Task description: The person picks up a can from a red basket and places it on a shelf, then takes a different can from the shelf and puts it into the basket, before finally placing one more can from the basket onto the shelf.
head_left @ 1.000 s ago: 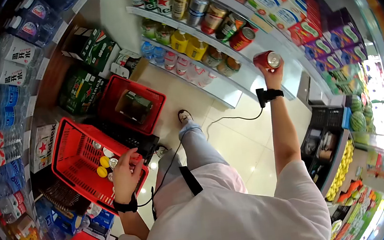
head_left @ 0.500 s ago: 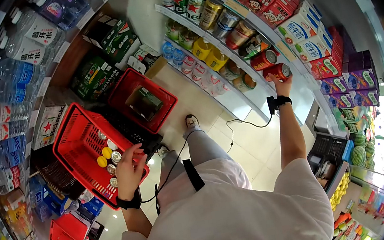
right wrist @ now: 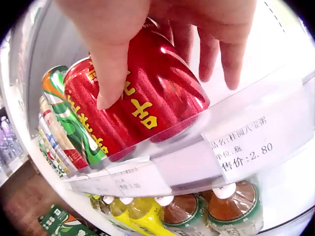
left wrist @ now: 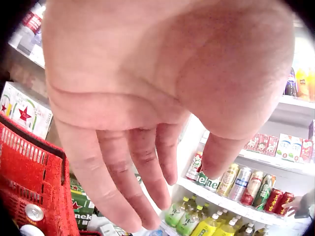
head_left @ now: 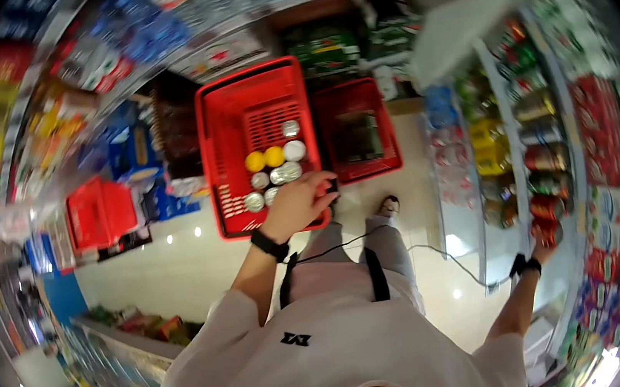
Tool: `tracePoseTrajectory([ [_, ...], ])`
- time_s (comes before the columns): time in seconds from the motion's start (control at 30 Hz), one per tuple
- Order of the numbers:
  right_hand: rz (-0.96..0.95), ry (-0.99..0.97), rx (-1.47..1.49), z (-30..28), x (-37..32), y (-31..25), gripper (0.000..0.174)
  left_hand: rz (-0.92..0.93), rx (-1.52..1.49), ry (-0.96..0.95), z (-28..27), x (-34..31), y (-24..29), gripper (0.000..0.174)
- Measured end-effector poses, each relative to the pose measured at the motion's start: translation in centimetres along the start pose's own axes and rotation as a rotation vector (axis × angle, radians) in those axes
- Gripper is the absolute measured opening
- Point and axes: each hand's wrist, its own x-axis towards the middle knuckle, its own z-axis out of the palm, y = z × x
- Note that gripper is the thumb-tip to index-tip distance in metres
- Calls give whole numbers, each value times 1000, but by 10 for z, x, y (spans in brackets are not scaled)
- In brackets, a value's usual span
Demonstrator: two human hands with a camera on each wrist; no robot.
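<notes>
A glossy pale floor [head_left: 181, 275] reflects spots of light; packed shelves [head_left: 507, 130] line the narrow shop aisle.

The can [right wrist: 152, 98], held up in the air in front of the shelves a second ago, now sits on the shelf [right wrist: 246, 142] behind its rail, pressed against a second red can [right wrist: 83, 132]. The right grip [right wrist: 167, 24] has followed it in. The head has swung towards the basket [head_left: 220, 127]. The left grip [head_left: 296, 204] has slid from above the basket's cans to its near rim.
</notes>
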Motion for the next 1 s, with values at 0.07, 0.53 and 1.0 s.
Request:
tracePoseTrajectory([
  [0.07, 14, 124, -68, 2, -6, 6, 70, -8, -37, 37, -15, -2, -6, 31],
  [0.53, 522, -163, -357, 94, -291, -37, 72, -507, 378, -124, 7, 160, -271, 56],
  [1.0, 540, -226, -190, 76, -383, -81, 52, -512, 112, -91, 33, 155, -313, 95],
])
